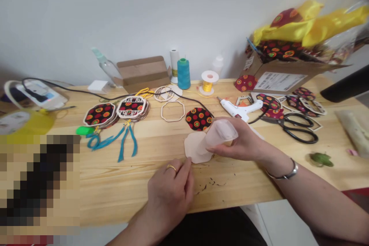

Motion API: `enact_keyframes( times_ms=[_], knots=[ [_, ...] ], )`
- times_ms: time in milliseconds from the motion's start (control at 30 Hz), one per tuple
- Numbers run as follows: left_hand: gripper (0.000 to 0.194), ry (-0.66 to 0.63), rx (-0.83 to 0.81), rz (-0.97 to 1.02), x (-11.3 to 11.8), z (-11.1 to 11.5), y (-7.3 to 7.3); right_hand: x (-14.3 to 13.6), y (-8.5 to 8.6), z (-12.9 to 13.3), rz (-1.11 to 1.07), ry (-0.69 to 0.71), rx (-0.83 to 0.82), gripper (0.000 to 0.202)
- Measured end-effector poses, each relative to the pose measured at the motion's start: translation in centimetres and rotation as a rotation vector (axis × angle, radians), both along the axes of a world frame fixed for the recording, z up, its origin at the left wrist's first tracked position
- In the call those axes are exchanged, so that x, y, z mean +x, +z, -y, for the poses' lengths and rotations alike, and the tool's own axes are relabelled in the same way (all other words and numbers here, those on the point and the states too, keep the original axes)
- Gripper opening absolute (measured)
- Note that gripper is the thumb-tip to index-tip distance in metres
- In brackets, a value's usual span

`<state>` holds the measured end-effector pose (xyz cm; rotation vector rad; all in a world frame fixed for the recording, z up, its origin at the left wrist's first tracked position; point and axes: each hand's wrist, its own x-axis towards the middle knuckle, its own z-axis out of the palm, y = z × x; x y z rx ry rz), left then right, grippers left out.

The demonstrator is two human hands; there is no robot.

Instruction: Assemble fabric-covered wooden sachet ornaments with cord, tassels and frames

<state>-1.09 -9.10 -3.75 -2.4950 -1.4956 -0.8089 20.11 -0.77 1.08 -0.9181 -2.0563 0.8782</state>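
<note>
My right hand [240, 140] is wrapped round a translucent white squeeze bottle [221, 132], tilted down over a pale, scallop-cornered wooden plate [193, 148]. The bottle's lower end is blurred against the plate. My left hand [172, 184] lies on the table in front, its fingers curled and its fingertip touching the plate's near edge; nothing shows in it. Just behind the plate is a black fabric piece with red patterns [198, 118]. A thin wooden frame [172, 111] lies behind it to the left.
White glue gun [240, 110], black-handled scissors [301, 127] and fabric pieces lie right. Stacked ornaments [132, 107] with teal tassels [127, 144] lie left. Teal thread [183, 73], a yellow spool [209, 82], a spray bottle [108, 67] and a cardboard box [284, 77] stand behind.
</note>
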Motion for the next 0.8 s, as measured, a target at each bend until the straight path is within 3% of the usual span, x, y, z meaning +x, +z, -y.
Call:
enact_keyframes(
  times_ms=[133,333,633,800],
  knots=[
    [0.024,-0.01,-0.009,0.008,-0.1,0.0,-0.3,0.1,0.1,-0.3,0.011,-0.062,0.0,0.019],
    [0.024,-0.045,0.052,0.032,-0.4,-0.4,-0.8,0.2,1.1,-0.1,0.064,0.022,-0.183,0.024],
    [0.025,-0.049,0.149,0.001,-1.2,-0.6,-1.7,1.3,3.1,-0.7,-0.583,-0.118,-0.356,0.031],
    [0.028,-0.046,0.154,-0.019,-1.5,-0.6,-2.2,2.4,4.4,-1.4,-0.707,-0.058,-0.386,0.049]
  ],
)
